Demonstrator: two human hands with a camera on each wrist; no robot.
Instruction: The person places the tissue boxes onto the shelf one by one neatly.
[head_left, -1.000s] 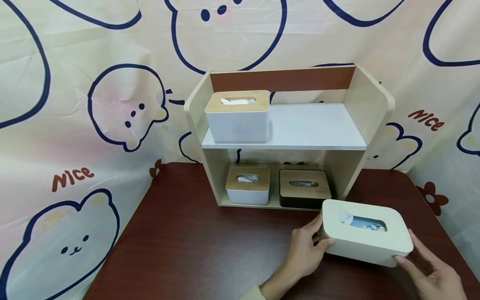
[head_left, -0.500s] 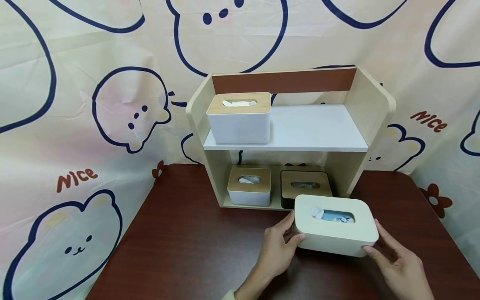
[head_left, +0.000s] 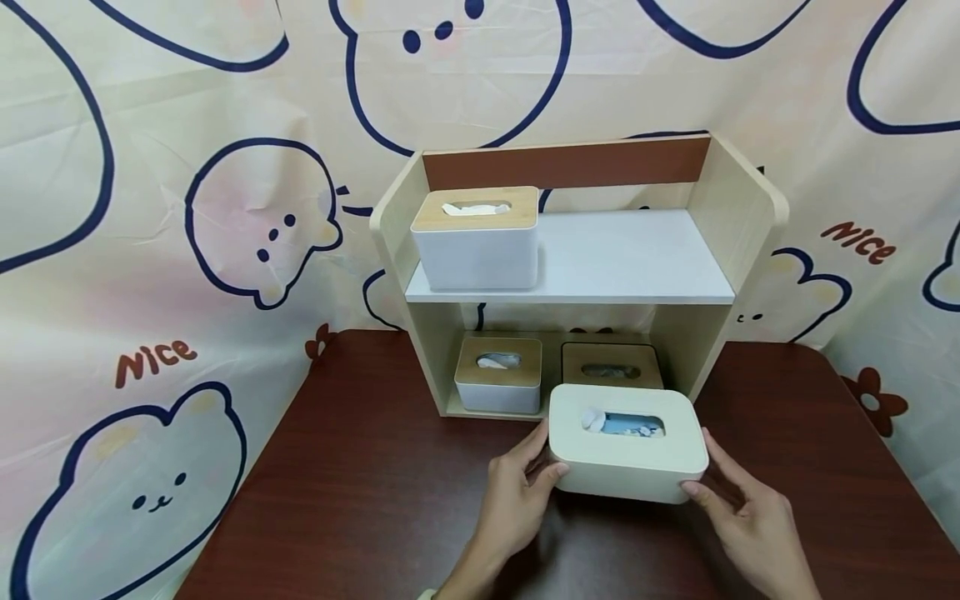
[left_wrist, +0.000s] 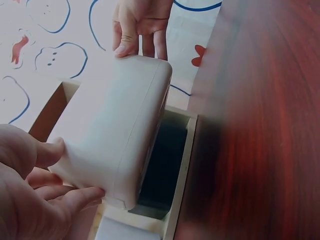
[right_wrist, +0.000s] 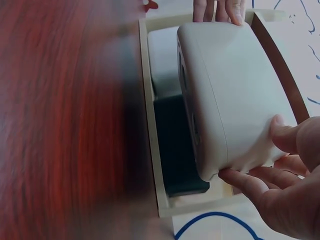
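A cream tissue box (head_left: 628,481) with rounded corners and a slot on top is held between both hands, lifted over the table in front of the shelf. My left hand (head_left: 517,496) grips its left end, thumb on the front side and fingers around the end. At the right end, my right hand (head_left: 753,521) holds it in the same way. Blue and white packaging shows through the slot. In the left wrist view, the box (left_wrist: 112,115) spans from the left hand (left_wrist: 35,195) to the other hand. The right wrist view shows the right hand's (right_wrist: 282,187) thumb and fingers against the box.
Behind the box stands a two-tier shelf (head_left: 750,217) on the dark wooden table (head_left: 360,492). Its upper board carries a white tissue box (head_left: 476,254) with a wooden lid. Below sit a smaller white one (head_left: 498,396) and a dark one (head_left: 577,367), partly hidden.
Both hands have carried the cream tissue box leftward and slightly back toward the shelf, turning it nearly square to it. It now hides the front of the dark box.
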